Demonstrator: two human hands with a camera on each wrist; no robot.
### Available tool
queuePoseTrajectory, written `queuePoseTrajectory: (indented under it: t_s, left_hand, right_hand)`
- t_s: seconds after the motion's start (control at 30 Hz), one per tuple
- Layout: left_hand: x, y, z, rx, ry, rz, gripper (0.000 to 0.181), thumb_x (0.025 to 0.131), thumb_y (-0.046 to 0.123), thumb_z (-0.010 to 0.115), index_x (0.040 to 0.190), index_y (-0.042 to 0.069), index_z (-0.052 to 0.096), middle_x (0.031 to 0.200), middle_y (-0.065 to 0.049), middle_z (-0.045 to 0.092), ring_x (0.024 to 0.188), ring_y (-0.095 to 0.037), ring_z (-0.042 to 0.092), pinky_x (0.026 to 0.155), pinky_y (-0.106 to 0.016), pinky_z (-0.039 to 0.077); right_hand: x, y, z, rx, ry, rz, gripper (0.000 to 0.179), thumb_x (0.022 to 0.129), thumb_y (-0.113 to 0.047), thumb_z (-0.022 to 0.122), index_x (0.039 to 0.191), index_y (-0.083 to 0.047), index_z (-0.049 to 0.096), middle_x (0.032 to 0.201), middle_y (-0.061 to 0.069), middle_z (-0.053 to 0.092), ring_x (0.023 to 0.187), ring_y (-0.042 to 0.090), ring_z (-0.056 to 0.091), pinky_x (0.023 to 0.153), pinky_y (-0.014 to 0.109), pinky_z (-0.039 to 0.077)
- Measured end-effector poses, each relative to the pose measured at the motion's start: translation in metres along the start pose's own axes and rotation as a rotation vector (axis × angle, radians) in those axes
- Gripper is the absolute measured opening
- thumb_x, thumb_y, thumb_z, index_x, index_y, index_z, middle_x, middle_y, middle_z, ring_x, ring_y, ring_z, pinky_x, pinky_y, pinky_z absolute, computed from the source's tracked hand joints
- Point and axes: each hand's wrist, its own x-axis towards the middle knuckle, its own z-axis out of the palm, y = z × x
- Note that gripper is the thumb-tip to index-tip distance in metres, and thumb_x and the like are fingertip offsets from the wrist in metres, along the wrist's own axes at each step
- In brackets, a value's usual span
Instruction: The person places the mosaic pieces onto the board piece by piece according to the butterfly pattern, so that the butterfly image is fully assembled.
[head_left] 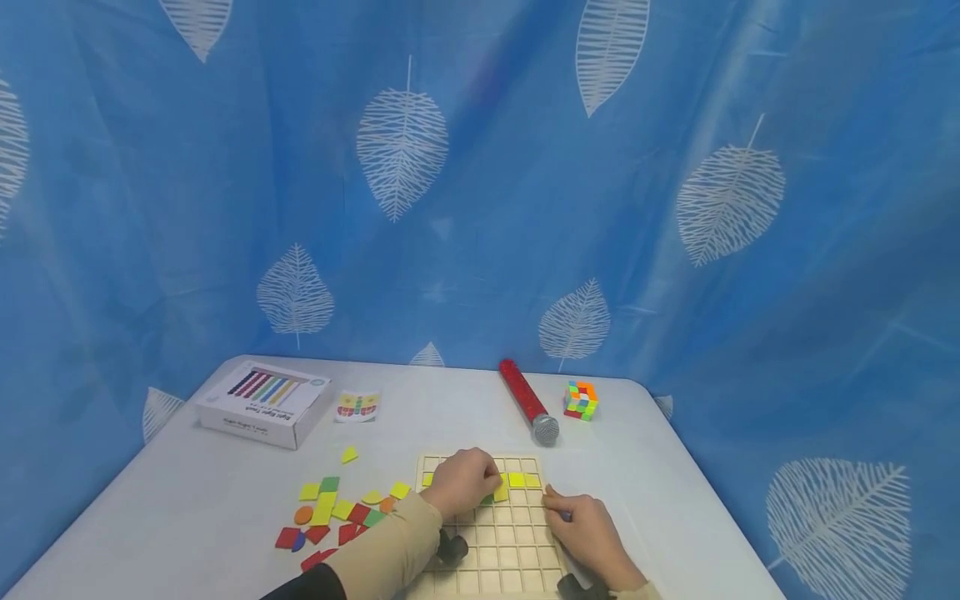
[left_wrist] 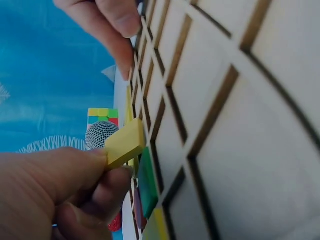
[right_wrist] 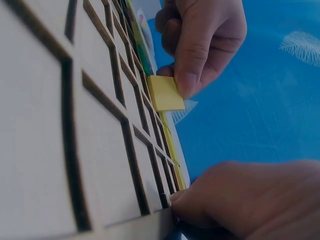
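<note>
My left hand [head_left: 461, 482] pinches a yellow square tile [left_wrist: 125, 143] between thumb and fingers, with the tile tilted close over the upper rows of a pale wooden grid board [head_left: 486, 536]. Under that hand, a green tile [left_wrist: 147, 176] sits in the grid. Along an upper row lie yellow tiles [head_left: 517, 480], partly hidden by the left hand. At the board's right edge, my right hand [head_left: 588, 531] holds the rim, its thumb and fingertips up against the wood in the right wrist view.
Loose red, yellow, green, orange and blue pieces [head_left: 326, 508] are scattered left of the board. Farther back stand a white box [head_left: 262, 403] and a picture card [head_left: 357, 407]. A red microphone [head_left: 525, 396] and a puzzle cube [head_left: 581, 401] lie beyond the board, before a blue curtain.
</note>
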Motion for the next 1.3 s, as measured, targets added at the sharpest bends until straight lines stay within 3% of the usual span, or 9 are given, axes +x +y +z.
queuePoseTrajectory:
  t_s: [0.23,0.57,0.8,0.93,1.07,1.3]
  left_hand:
    - [0.001,-0.002,0.007,0.081,0.003,0.03,0.013,0.094,0.019,0.071,0.081,0.021,0.074,0.071,0.016,0.061,0.061,-0.002,0.05,0.059,-0.024,0.044]
    - [-0.003,0.002,0.003,0.15,0.001,0.078,0.012,0.089,0.018,0.078,0.079,0.024,0.074,0.073,0.017,0.062,0.065,-0.001,0.05,0.061,-0.025,0.044]
    - [-0.006,0.002,0.001,0.111,-0.016,0.065,0.013,0.085,0.015,0.08,0.077,0.025,0.076,0.074,0.017,0.065,0.067,-0.002,0.052,0.062,-0.026,0.045]
    - [-0.013,-0.004,-0.008,0.078,-0.015,0.057,0.009,0.086,0.018,0.079,0.081,0.025,0.077,0.08,0.017,0.067,0.072,-0.001,0.055,0.065,-0.027,0.047]
    - [-0.029,-0.021,-0.036,0.001,-0.011,-0.009,0.001,0.09,0.024,0.078,0.089,0.023,0.079,0.087,0.016,0.07,0.081,-0.004,0.061,0.071,-0.032,0.051]
    - [-0.068,-0.07,-0.085,0.012,0.04,-0.303,0.007,0.086,0.023,0.081,0.091,0.023,0.076,0.087,0.01,0.069,0.079,-0.011,0.059,0.074,-0.038,0.051]
  right_hand:
    - [0.0,0.001,0.003,-0.006,-0.001,0.02,0.023,0.09,-0.016,0.072,0.112,-0.013,0.079,0.131,0.006,0.07,0.122,0.034,0.067,0.1,0.054,0.051]
    - [0.001,0.001,0.004,0.005,0.0,0.009,0.022,0.09,-0.016,0.073,0.111,-0.013,0.079,0.13,0.006,0.07,0.122,0.033,0.067,0.1,0.054,0.051]
    - [0.002,-0.002,0.003,0.008,-0.001,0.014,0.022,0.091,-0.015,0.072,0.111,-0.012,0.079,0.131,0.008,0.07,0.122,0.033,0.067,0.1,0.053,0.051]
    - [0.002,-0.003,0.004,0.008,0.001,0.018,0.022,0.091,-0.016,0.071,0.112,-0.012,0.079,0.131,0.008,0.07,0.122,0.034,0.067,0.1,0.054,0.051]
    - [0.002,-0.003,0.004,0.008,0.002,0.017,0.023,0.092,-0.017,0.071,0.112,-0.012,0.079,0.132,0.008,0.07,0.122,0.034,0.066,0.1,0.053,0.051]
    - [0.003,-0.002,0.001,-0.017,0.01,0.009,0.022,0.092,-0.017,0.071,0.112,-0.011,0.079,0.13,0.007,0.071,0.122,0.035,0.066,0.1,0.054,0.051]
